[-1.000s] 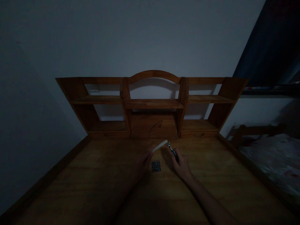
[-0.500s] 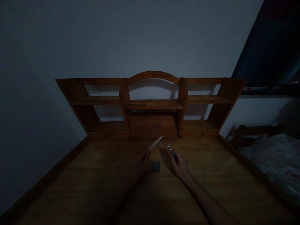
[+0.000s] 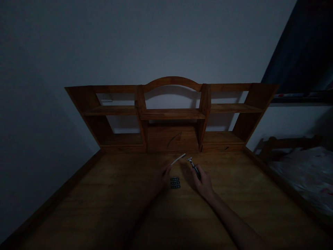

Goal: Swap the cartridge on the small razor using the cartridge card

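My left hand (image 3: 163,176) is closed around a thin, pale, slightly curved strip (image 3: 178,159) with a dark far end, pointing up and to the right. In my right hand (image 3: 204,182) is a tool with a dark handle and a shiny forked metal head (image 3: 194,166); the dim light hides its exact kind. The tool's head is near the strip's tip, with a small gap between them. On the desk between my hands lies a small dark item with rows of light dots (image 3: 175,183).
The wooden desktop (image 3: 117,194) has raised side edges. Along its back stands a wooden shelf unit (image 3: 171,114) with a curved top rail, against the wall. At the right are a bed with crumpled bedding (image 3: 304,170) and a dark window (image 3: 301,62).
The strip has swung lower and further right and now shows a thinner edge. The tool's head has turned slightly. The whole view has shifted a little.
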Demonstrator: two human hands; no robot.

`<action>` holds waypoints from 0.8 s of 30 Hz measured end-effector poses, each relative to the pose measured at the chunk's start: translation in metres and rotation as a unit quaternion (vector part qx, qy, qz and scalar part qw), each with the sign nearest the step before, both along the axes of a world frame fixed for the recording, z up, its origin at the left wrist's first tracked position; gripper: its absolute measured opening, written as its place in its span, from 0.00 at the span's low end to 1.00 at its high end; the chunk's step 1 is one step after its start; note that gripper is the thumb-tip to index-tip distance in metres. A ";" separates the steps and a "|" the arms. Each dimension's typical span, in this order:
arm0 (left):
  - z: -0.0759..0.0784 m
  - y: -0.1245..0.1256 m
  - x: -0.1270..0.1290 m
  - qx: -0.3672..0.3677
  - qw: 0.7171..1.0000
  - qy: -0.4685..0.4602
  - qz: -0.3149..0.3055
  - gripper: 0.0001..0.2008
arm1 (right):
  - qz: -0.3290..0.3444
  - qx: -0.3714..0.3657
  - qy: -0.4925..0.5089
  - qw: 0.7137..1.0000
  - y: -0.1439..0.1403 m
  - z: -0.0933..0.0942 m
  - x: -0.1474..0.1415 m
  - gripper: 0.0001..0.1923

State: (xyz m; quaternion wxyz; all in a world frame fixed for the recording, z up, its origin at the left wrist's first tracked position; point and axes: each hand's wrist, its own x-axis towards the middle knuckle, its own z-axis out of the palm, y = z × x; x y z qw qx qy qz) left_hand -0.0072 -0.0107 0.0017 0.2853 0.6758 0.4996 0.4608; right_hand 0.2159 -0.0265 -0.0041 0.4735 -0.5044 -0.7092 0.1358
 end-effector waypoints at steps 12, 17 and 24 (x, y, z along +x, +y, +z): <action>0.000 0.015 -0.005 -0.040 0.987 0.132 0.080 0.20 | -0.007 -0.010 0.006 1.000 0.006 -0.004 0.002 0.12; -0.001 0.014 -0.004 -0.005 0.994 0.097 0.051 0.19 | -0.013 -0.018 0.002 1.000 0.008 -0.006 0.003 0.15; -0.008 0.009 -0.003 -0.010 0.994 0.106 0.036 0.23 | 0.017 -0.076 0.071 0.994 0.013 -0.013 -0.004 0.24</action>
